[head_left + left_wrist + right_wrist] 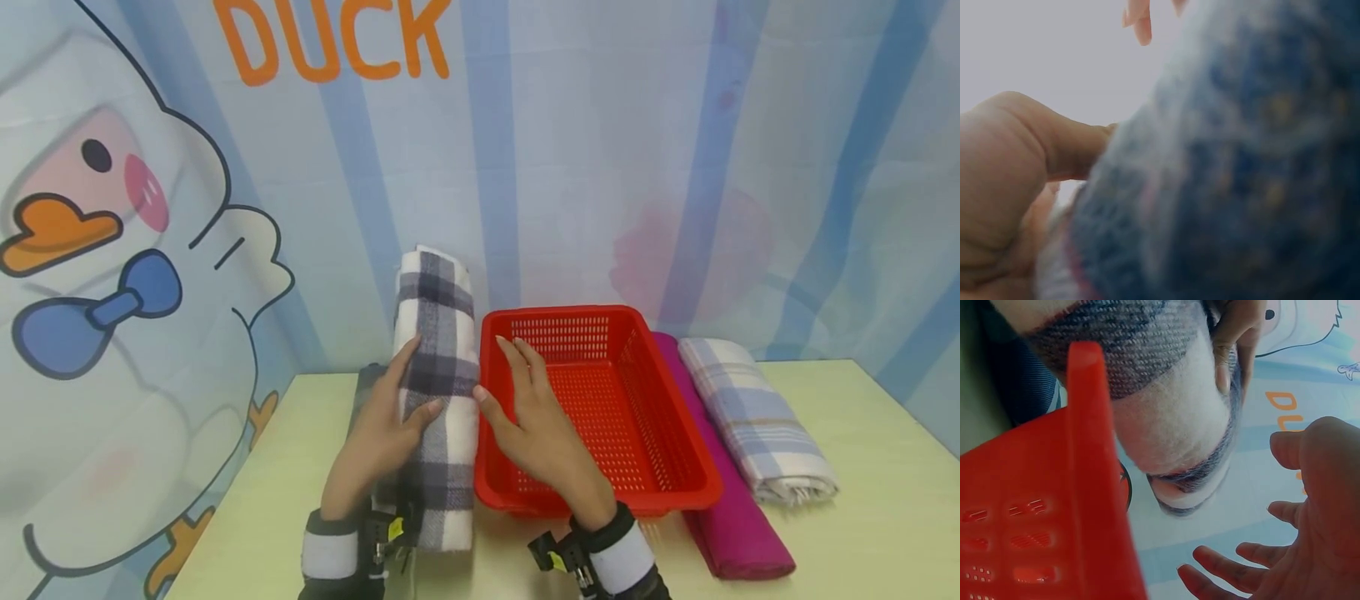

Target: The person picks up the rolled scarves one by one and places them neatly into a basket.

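Note:
A rolled scarf (442, 350) in white, grey and dark checks stands lengthwise beside a red plastic basket (690, 467). My left hand (378, 442) grips the scarf from its left side, thumb across the top. In the left wrist view the woolly cloth (1229, 156) fills the right part, blurred, against the thumb. Over the basket's left side is my right hand (543, 437), its fingers spread and holding nothing. The right wrist view has that hand apart from the scarf, with the basket's rim (1088, 437) close in front.
To the basket's right lie a magenta cloth roll (738, 533) and a pale blue-and-white plaid roll (757, 425) with a fringed end. A dark cloth (366, 385) shows partly behind the left hand. A printed curtain (555, 150) hangs behind the pale yellow table (255, 500).

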`<state>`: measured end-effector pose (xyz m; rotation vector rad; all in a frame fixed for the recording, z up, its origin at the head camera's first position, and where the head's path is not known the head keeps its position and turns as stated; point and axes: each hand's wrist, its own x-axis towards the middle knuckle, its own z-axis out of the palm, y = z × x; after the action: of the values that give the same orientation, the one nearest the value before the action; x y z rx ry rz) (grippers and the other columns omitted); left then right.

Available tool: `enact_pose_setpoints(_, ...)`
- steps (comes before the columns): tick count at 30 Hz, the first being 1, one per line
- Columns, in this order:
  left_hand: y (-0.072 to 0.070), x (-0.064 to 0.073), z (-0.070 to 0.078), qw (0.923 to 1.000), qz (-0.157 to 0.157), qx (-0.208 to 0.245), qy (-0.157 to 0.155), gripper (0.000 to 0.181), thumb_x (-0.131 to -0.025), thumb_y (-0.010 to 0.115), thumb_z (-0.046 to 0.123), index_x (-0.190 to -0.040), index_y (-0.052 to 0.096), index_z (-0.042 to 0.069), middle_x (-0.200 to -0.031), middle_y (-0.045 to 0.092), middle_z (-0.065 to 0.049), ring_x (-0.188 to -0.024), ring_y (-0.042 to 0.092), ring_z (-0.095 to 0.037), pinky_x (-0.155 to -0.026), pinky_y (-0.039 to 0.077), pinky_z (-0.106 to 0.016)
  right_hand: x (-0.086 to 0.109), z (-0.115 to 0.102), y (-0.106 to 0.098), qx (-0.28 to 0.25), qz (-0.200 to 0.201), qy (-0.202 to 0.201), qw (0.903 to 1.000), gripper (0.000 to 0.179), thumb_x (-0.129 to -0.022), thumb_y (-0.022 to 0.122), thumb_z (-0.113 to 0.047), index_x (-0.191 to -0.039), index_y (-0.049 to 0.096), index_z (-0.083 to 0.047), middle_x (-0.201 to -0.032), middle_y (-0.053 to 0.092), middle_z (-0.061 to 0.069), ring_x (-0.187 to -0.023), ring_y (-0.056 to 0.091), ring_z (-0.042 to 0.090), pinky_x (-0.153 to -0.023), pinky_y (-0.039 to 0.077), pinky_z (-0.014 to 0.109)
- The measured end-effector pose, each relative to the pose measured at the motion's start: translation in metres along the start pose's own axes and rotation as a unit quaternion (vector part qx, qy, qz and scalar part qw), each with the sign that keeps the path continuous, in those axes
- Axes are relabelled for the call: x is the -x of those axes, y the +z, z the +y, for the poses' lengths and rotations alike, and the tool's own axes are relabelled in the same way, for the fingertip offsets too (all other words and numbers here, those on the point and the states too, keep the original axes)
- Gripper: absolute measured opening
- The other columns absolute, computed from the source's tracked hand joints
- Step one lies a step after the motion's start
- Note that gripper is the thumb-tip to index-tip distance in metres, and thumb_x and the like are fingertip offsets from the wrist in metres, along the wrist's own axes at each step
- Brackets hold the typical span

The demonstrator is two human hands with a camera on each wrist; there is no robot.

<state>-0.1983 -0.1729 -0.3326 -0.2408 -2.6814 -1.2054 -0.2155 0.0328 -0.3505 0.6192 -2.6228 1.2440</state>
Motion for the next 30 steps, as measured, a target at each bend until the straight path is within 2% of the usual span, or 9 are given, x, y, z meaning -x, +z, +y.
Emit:
enact_pose_setpoints(8, 0.002, 0.001, 0.004, 0.9999, 0.006, -0.003, 0.011, 0.088, -0.090, 0.069, 0.009, -0.159, 0.017, 0.029, -0.152, 0.041, -0.022, -0.135, 0.047, -0.042, -0.108, 0.040, -0.064, 0.000, 0.003, 0.000, -0.008, -0.001, 0.002, 1.0000, 0.075, -0.101, 0.050, -0.048, -0.160, 0.008, -0.029, -0.167, 0.009, 0.007, -0.145, 0.036, 0.040, -0.106, 0.043, 0.063)
enact_pose_setpoints(15, 0.001, 0.002, 0.008, 0.9998, 0.008, -0.004, 0.017, 0.088, -0.091, 0.069, 0.009, -0.159, 0.018, 0.028, -0.149, 0.042, -0.023, -0.134, 0.047, -0.043, -0.107, 0.040, -0.065, -0.001, 0.003, -0.002, -0.019, -0.003, -0.001, 0.9998, 0.074, -0.101, 0.048, -0.048, -0.160, 0.007, -0.030, -0.168, 0.007, 0.008, -0.150, 0.027, 0.039, -0.112, 0.035, 0.064)
enact_pose_setpoints(24, 0.001, 0.004, 0.013, 0.9994, 0.011, 0.001, 0.032, 0.088, -0.090, 0.069, 0.008, -0.159, 0.018, 0.029, -0.145, 0.045, -0.022, -0.129, 0.050, -0.040, -0.106, 0.042, -0.064, -0.002, 0.003, -0.003, -0.030, -0.003, -0.001, 0.9996, 0.074, -0.102, 0.048, -0.048, -0.160, 0.008, -0.027, -0.167, 0.009, 0.009, -0.152, 0.023, 0.036, -0.115, 0.031, 0.064)
enact_pose_setpoints(30, 0.002, 0.007, 0.018, 0.9994, 0.012, -0.003, 0.031, 0.087, -0.092, 0.068, 0.009, -0.159, 0.018, 0.034, -0.145, 0.045, -0.020, -0.128, 0.050, -0.039, -0.104, 0.043, -0.066, -0.002, 0.003, -0.004, -0.042, 0.009, -0.014, 0.9990, 0.074, -0.102, 0.048, -0.046, -0.160, 0.007, -0.024, -0.167, 0.010, 0.010, -0.153, 0.020, 0.034, -0.118, 0.027, 0.062)
